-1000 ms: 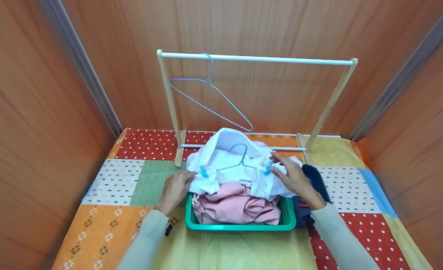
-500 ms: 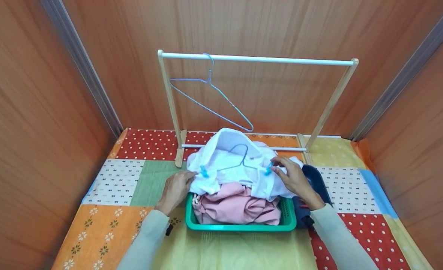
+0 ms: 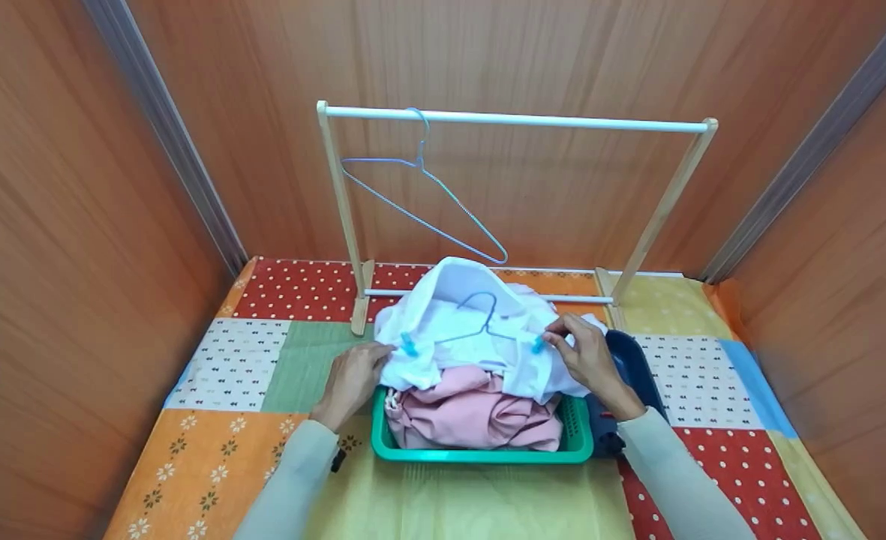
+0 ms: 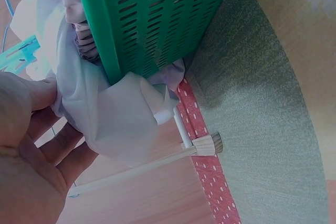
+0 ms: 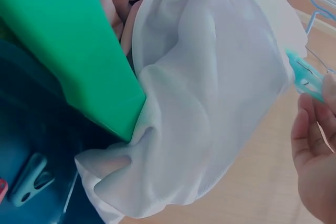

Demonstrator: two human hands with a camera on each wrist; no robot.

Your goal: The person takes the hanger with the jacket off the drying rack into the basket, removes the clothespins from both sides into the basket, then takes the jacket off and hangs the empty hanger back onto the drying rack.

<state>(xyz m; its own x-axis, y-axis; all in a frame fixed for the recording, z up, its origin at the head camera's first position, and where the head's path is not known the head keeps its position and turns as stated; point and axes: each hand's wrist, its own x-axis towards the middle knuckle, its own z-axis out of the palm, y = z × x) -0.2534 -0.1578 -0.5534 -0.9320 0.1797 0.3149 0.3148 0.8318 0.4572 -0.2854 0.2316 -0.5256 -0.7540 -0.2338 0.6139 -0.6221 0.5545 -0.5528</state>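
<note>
A white garment [image 3: 529, 371] lies spread over the green basket [image 3: 480, 455], with a blue wire hanger [image 3: 487, 324] on it. Two light blue clothespins, the left one [image 3: 409, 343] and the right one [image 3: 539, 344], sit at the hanger's two sides. My left hand [image 3: 349, 379] pinches the garment's left edge between thumb and fingers, close beside the left clothespin. Between thumb and fingertips, my right hand [image 3: 587, 356] pinches the right clothespin, whose tip meets the white fabric in the right wrist view. Pink cloth [image 3: 480, 420] fills the basket's front.
Behind the basket stands a wooden rack with a white bar [image 3: 563, 121]; a bluish hanger [image 3: 461, 199] hangs at its left part. A dark blue tray [image 3: 630, 360] sits right of the basket, with a loose clothespin [image 5: 34, 182] inside. Wooden panels enclose the patchwork cloth [image 3: 322, 289].
My right hand's fingers have closed in on the right clothespin and now pinch its end. The left hand and the garment have hardly moved.
</note>
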